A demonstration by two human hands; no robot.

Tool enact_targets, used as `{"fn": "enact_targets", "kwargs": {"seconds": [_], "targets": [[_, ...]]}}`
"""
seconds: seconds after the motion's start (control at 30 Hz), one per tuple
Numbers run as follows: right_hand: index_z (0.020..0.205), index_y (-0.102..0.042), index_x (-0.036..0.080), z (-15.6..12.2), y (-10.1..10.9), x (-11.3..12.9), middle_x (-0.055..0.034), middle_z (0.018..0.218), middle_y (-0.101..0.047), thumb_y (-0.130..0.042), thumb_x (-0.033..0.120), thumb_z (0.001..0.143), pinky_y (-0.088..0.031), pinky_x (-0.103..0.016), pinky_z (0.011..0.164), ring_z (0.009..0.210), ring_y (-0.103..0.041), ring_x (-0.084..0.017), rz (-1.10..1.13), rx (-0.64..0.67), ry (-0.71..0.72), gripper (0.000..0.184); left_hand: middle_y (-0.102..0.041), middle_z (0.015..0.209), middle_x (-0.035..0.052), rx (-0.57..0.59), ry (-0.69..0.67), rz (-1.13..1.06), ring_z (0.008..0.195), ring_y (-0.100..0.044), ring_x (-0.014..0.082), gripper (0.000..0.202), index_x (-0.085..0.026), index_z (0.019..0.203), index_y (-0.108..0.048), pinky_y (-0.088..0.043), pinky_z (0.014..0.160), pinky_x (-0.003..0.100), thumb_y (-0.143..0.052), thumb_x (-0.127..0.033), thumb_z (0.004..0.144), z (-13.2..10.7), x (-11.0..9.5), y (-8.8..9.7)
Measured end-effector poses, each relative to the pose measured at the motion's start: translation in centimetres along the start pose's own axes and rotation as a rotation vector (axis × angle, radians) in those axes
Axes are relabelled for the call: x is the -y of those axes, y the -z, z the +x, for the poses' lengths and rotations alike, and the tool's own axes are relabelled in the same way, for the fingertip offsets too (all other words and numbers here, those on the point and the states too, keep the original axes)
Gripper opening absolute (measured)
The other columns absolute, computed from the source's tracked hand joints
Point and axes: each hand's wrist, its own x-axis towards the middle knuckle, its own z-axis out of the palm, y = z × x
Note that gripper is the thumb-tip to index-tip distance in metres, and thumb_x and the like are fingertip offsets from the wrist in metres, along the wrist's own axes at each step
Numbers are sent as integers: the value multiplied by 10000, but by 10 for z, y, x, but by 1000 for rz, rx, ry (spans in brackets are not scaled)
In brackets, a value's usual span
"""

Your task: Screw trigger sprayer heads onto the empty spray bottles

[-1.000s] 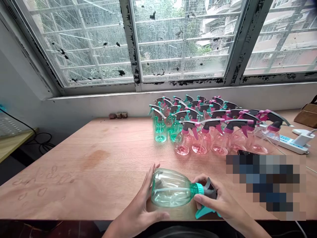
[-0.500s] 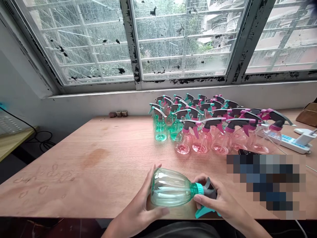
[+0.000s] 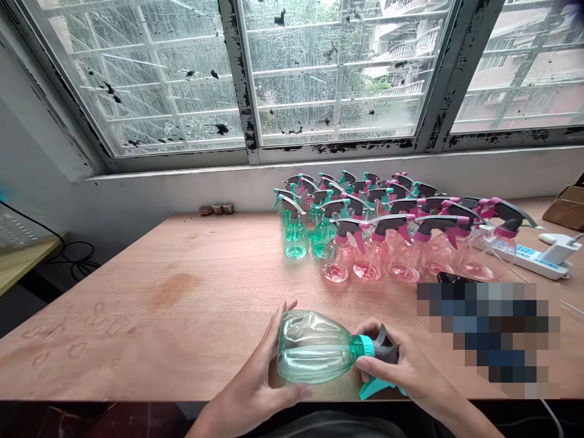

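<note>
Grimy window panes (image 3: 337,73) run behind the plywood table (image 3: 173,292), where I see rows of pink and teal spray bottles (image 3: 378,225) standing beyond the one I'm handling. That teal bottle (image 3: 314,348) lies sideways at the near edge; since a second ago its wall looks dented. Left hand (image 3: 255,380) wraps its base; right hand (image 3: 406,368) pinches the trigger head (image 3: 383,353).

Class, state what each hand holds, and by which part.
Both hold the teal spray bottle: left hand grips its body's base, right hand its trigger head.
</note>
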Motion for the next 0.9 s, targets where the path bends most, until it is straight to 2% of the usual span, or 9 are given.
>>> {"fn": "enact_targets", "kwargs": {"seconds": [0.07,0.2,0.3,0.37,0.47,0.6,0.67,0.77,0.9], "targets": [[965,-682,173,0,1,0,18,675,-701,-872,401,763,-537,-292,595,622,-665,-177,-11,-5,-7,359,-72,1738,33,-6,-28,42,1589,-112,318,1001,-419,1620,-23,-77,1291,530,-726,-304,916,0,-1,0],[979,-673,175,-1,3,1,9,646,-719,-832,428,812,-540,-292,601,622,-670,-182,-31,0,-14,343,-88,1735,2,-8,-71,31,1576,-181,306,836,-476,1603,-56,-162,1282,520,-587,-249,999,0,-2,-2],[993,-671,177,-1,3,0,14,673,-720,-839,418,813,-544,-281,612,640,-676,-176,-30,1,-18,345,-44,1740,-9,-27,-43,-18,1587,-137,302,961,-491,1598,-15,-181,1281,506,-674,-230,948,0,-3,-4],[993,-676,173,0,3,-1,15,695,-718,-863,403,791,-547,-280,617,649,-679,-174,-31,-2,-20,359,-22,1742,8,-22,-24,-35,1595,-96,299,1042,-460,1606,5,-198,1281,488,-729,-215,908,-1,-4,-4],[989,-678,167,0,4,-2,14,689,-721,-871,400,783,-545,-278,615,643,-678,-172,-31,1,-12,366,-57,1740,11,-6,-45,-16,1596,-96,283,971,-449,1610,-41,-192,1283,471,-694,-207,933,0,-6,-4],[988,-670,168,0,5,-3,13,652,-721,-849,415,809,-531,-266,601,626,-673,-167,-30,16,-17,353,-87,1735,-2,-12,-68,-16,1570,-211,283,823,-505,1592,-52,-215,1269,499,-571,-239,1012,0,-3,-4],[982,-672,168,0,6,-3,11,655,-722,-854,413,804,-528,-263,598,627,-671,-166,-24,15,-24,353,-80,1737,11,-2,-62,-17,1570,-209,299,888,-499,1594,-7,-168,1275,526,-615,-263,993,-1,-1,-4],[988,-672,171,0,5,-3,11,685,-724,-868,394,791,-532,-263,609,645,-669,-164,-1,15,-22,356,-48,1742,14,4,-18,-29,1587,-134,316,1078,-479,1597,45,-116,1282,544,-758,-306,898,-2,2,-3],[995,-663,170,0,6,-4,14,670,-719,-860,405,798,-526,-257,595,636,-664,-162,-3,11,-15,364,-52,1743,-12,11,8,-50,1597,-90,298,985,-479,1601,-3,-112,1287,533,-714,-375,928,-3,1,-1]]}}
